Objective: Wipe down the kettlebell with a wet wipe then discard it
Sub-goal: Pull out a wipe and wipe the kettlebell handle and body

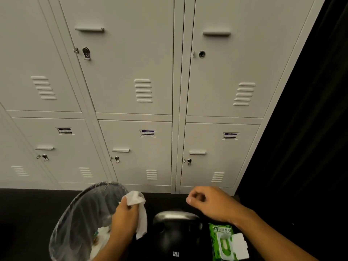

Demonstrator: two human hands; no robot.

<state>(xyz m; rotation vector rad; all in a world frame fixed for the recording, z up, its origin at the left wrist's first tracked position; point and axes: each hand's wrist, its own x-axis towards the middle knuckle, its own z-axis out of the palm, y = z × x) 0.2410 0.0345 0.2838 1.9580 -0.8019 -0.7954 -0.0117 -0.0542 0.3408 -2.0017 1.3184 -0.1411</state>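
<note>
A: Kettlebell [176, 236] sits nearest, bottom centre on the dark floor [28, 223], "12KG" stamp facing up, handle toward the lockers [131, 72]. Nothing touching it.

B: Wipe?

A: Wet wipe [140, 210] is in the left hand [125, 219], fingers closed around its bunched top, loose tail hanging down. It's at the right rim of the bin [82, 213], between bin and kettlebell (not clearly over the opening).

B: Right hand?

A: Right hand [209, 203] hovers above the kettlebell handle, fingers loosely curled, holding nothing. Wipes pack [225, 242] lies just right of the kettlebell, flip lid open.

B: So discard step?

A: Looks like it, judging by where the wipe is. Can't tell from here whether the bell is wiped all over.

B: How to do it clean?

A: Move the left hand further left so the whole wipe, tail included, hangs inside the clear liner, then let go. Release at the rim and the tail may catch the edge or fall to the floor. Bin already has some waste in it, with room left. Then shut the pack lid.
</note>
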